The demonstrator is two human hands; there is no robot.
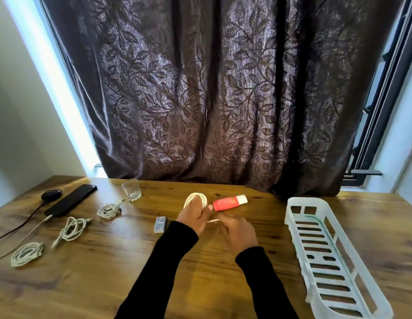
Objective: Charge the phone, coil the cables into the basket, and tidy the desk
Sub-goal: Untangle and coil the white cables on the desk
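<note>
My left hand [193,217] holds a coil of white cable [195,198] looped round its fingers over the middle of the wooden desk [108,272]. My right hand [238,231] pinches the loose end of that same cable. The black phone [70,200] lies at the far left with a white cable plugged into its near end. Three more white cables lie loose on the left: one by the glass [109,210], one in the middle [71,229], one near the edge [26,253]. The white slotted basket [292,217] lies empty on the right.
A clear glass [131,189] stands at the back left. A red and white tube [230,202] lies just beyond my hands. A small white box [160,224] sits left of my left wrist. A black adapter [51,194] with a dark cord sits behind the phone. A dark curtain hangs behind the desk.
</note>
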